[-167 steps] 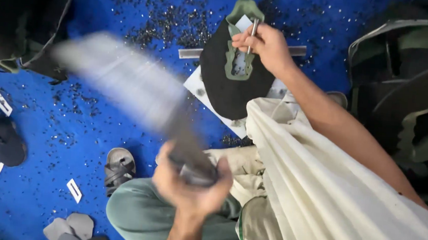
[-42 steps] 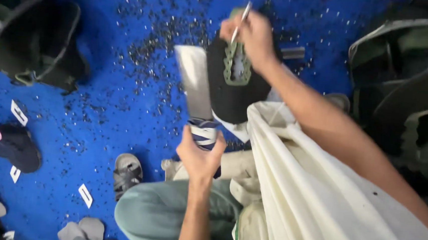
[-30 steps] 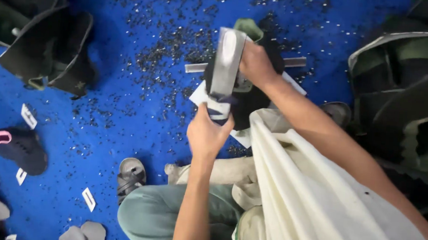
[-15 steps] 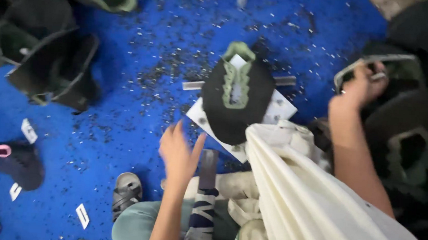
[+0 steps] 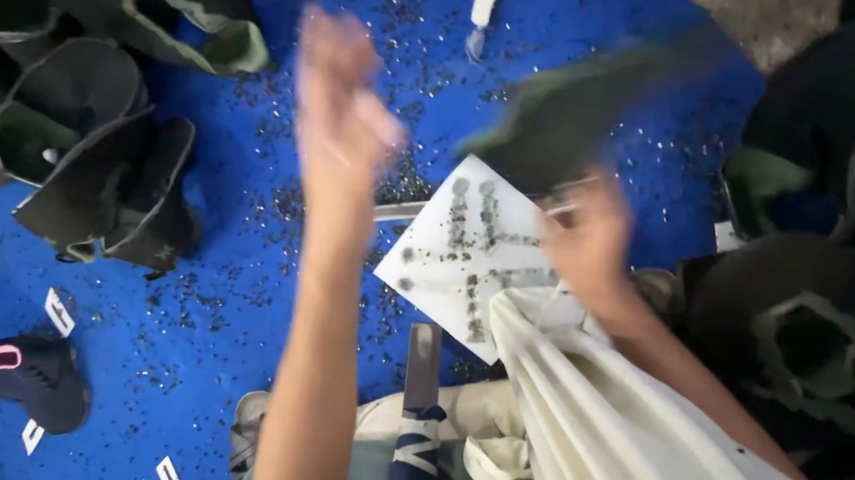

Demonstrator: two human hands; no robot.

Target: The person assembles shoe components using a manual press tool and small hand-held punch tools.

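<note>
The right hand [image 5: 588, 246] seems to be lifting a blurred dark upper [image 5: 577, 110] off the white board [image 5: 462, 247], fingers apparently grasping its near edge, while the left hand [image 5: 342, 94] hangs released above the blue floor [image 5: 190, 334]; setting it down calls for a free spot.

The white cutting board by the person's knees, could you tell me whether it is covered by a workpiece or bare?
Bare. The white board shows only dark punch marks; the dark piece, blurred, is lifted above it near the right hand.
</note>
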